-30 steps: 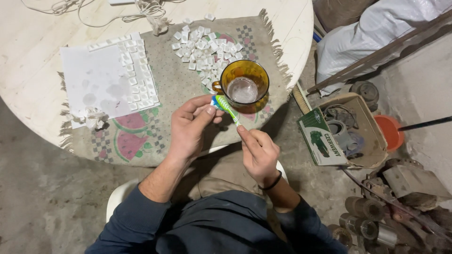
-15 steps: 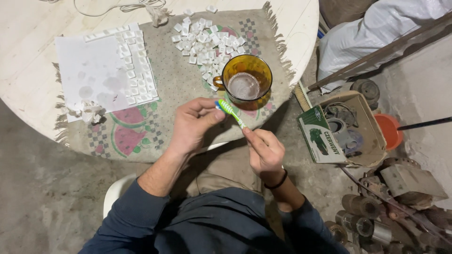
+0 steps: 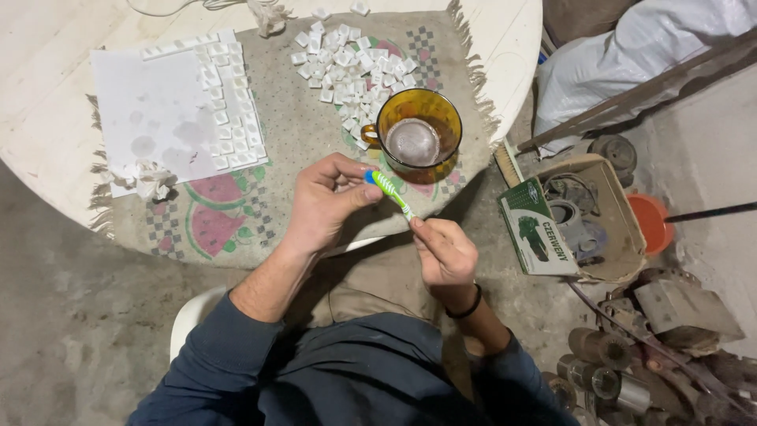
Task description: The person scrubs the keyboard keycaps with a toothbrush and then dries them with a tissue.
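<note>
Two hands [image 3: 378, 217] on slim green plastic toothbrush [image 3: 392, 195], beside amber glass mug [image 3: 418, 136]

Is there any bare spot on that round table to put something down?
Yes: the white table top left of the paper sheet, and the cloth strip between the sheet and the pile of white tiles. It is crowded around the amber mug, where both hands work a green toothbrush.
</note>
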